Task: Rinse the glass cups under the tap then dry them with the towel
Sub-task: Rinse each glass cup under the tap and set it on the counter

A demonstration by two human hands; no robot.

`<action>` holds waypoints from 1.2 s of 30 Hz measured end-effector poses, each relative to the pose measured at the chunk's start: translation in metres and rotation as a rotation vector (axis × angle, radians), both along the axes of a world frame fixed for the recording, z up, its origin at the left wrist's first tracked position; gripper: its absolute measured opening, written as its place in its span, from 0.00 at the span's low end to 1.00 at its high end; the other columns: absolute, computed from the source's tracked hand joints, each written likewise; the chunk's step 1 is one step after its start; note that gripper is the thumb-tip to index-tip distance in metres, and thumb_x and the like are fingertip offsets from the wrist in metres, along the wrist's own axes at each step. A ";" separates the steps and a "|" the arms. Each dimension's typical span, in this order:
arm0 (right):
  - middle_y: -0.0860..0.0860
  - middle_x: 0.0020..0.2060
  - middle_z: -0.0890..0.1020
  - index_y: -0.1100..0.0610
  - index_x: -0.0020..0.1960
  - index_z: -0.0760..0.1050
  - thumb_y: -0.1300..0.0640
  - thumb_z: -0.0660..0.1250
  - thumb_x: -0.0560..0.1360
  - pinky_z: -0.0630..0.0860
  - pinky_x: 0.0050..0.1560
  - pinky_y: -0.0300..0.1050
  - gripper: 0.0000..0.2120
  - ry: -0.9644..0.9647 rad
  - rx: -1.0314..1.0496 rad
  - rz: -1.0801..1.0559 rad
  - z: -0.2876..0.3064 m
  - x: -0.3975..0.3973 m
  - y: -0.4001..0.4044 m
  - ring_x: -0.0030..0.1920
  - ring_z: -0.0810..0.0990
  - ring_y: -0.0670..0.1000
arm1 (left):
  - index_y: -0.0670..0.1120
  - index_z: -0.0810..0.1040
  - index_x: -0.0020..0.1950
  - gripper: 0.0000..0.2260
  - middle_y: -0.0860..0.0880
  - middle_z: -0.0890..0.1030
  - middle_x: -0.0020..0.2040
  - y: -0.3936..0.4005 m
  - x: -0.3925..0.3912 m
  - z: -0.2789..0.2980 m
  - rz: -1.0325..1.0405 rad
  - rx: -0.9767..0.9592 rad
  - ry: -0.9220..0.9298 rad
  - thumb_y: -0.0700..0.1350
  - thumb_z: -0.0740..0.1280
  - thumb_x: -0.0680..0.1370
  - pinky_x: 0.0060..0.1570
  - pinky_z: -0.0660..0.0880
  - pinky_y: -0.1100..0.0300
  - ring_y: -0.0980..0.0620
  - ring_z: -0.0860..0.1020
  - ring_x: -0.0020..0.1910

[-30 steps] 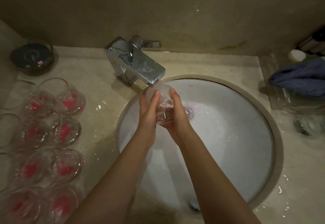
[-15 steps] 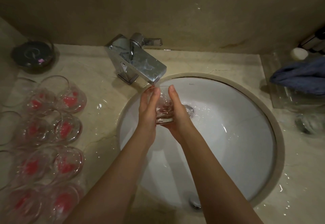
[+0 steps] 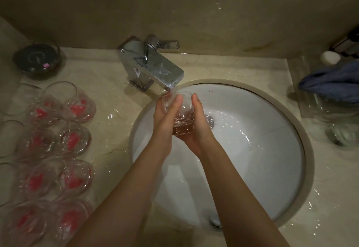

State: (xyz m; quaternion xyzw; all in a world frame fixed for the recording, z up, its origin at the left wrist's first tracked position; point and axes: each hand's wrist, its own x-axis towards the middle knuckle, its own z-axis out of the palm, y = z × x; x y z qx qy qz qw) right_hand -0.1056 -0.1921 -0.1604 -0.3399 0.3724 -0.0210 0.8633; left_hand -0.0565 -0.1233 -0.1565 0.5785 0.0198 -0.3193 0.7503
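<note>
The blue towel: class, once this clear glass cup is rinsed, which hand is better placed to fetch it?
The right hand, probably. The blue towel lies on the counter right of the white round basin; the left hand can keep holding the clear glass cup.

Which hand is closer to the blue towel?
The right hand. It holds the glass cup over the sink, on the side facing the blue towel at the counter's far right. The left hand holds the cup's other side, farther from the towel.
</note>
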 end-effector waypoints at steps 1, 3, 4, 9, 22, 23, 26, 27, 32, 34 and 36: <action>0.56 0.57 0.83 0.55 0.63 0.78 0.33 0.56 0.77 0.73 0.67 0.56 0.30 0.025 -0.008 0.010 0.002 0.000 0.000 0.59 0.82 0.56 | 0.52 0.76 0.65 0.31 0.48 0.82 0.61 -0.001 0.001 0.000 0.008 0.020 0.006 0.62 0.73 0.65 0.63 0.75 0.46 0.48 0.81 0.59; 0.53 0.52 0.85 0.54 0.60 0.79 0.31 0.58 0.74 0.77 0.57 0.51 0.30 0.117 -0.075 0.046 0.007 0.001 0.001 0.53 0.84 0.52 | 0.51 0.77 0.65 0.31 0.47 0.81 0.62 -0.001 0.003 0.000 0.008 0.037 0.024 0.62 0.72 0.65 0.63 0.75 0.46 0.47 0.81 0.60; 0.52 0.50 0.86 0.53 0.59 0.78 0.29 0.60 0.72 0.78 0.51 0.48 0.31 0.157 -0.120 0.066 0.008 0.000 0.002 0.50 0.84 0.51 | 0.49 0.77 0.66 0.31 0.46 0.81 0.62 0.000 0.004 -0.001 0.001 0.037 0.039 0.63 0.72 0.66 0.62 0.76 0.47 0.46 0.80 0.60; 0.52 0.50 0.86 0.53 0.57 0.79 0.27 0.62 0.70 0.80 0.47 0.49 0.33 0.204 -0.191 0.099 0.009 0.000 0.002 0.50 0.85 0.52 | 0.46 0.79 0.63 0.27 0.46 0.85 0.52 0.010 0.003 0.001 -0.121 0.002 0.156 0.61 0.70 0.70 0.40 0.80 0.58 0.49 0.84 0.47; 0.51 0.55 0.77 0.50 0.57 0.69 0.44 0.61 0.80 0.77 0.52 0.47 0.11 0.254 -0.586 0.054 0.038 0.001 -0.027 0.52 0.79 0.49 | 0.42 0.79 0.60 0.20 0.51 0.85 0.44 0.033 0.010 0.015 -0.134 0.150 -0.002 0.37 0.75 0.69 0.38 0.80 0.60 0.54 0.84 0.40; 0.49 0.55 0.77 0.48 0.54 0.70 0.45 0.61 0.81 0.77 0.55 0.49 0.08 0.235 -0.620 0.033 0.043 0.006 -0.031 0.55 0.78 0.51 | 0.41 0.79 0.61 0.20 0.51 0.85 0.45 0.032 0.010 0.016 -0.133 0.156 0.009 0.36 0.75 0.70 0.38 0.80 0.60 0.54 0.84 0.40; 0.45 0.56 0.76 0.48 0.59 0.72 0.47 0.60 0.81 0.74 0.64 0.55 0.09 0.153 -0.676 -0.018 0.058 0.028 -0.039 0.62 0.76 0.53 | 0.40 0.79 0.60 0.19 0.49 0.84 0.44 0.032 0.009 0.019 -0.127 0.178 0.015 0.35 0.75 0.70 0.37 0.79 0.62 0.56 0.83 0.37; 0.46 0.61 0.75 0.50 0.65 0.71 0.47 0.60 0.81 0.72 0.67 0.56 0.14 0.130 -0.697 -0.020 0.064 0.037 -0.040 0.65 0.74 0.52 | 0.40 0.79 0.60 0.19 0.48 0.84 0.45 0.032 0.009 0.019 -0.124 0.184 0.018 0.35 0.75 0.70 0.39 0.80 0.60 0.54 0.83 0.39; 0.48 0.75 0.66 0.50 0.77 0.60 0.45 0.59 0.81 0.64 0.73 0.56 0.26 0.054 -0.749 0.071 0.087 0.077 -0.041 0.73 0.66 0.51 | 0.42 0.79 0.60 0.21 0.45 0.85 0.51 0.031 0.008 0.021 -0.106 0.189 0.042 0.36 0.77 0.68 0.52 0.80 0.49 0.44 0.84 0.51; 0.47 0.76 0.64 0.50 0.78 0.58 0.45 0.58 0.82 0.62 0.74 0.54 0.27 0.053 -0.771 0.147 0.091 0.085 -0.039 0.75 0.64 0.50 | 0.43 0.79 0.60 0.24 0.45 0.85 0.52 0.032 0.008 0.022 -0.108 0.188 0.042 0.36 0.79 0.66 0.52 0.81 0.49 0.44 0.84 0.51; 0.48 0.76 0.65 0.50 0.78 0.59 0.44 0.58 0.82 0.62 0.74 0.54 0.26 0.050 -0.794 0.191 0.089 0.088 -0.039 0.74 0.65 0.51 | 0.44 0.80 0.59 0.23 0.45 0.85 0.52 0.033 0.008 0.022 -0.115 0.185 0.031 0.37 0.79 0.66 0.51 0.81 0.49 0.45 0.84 0.50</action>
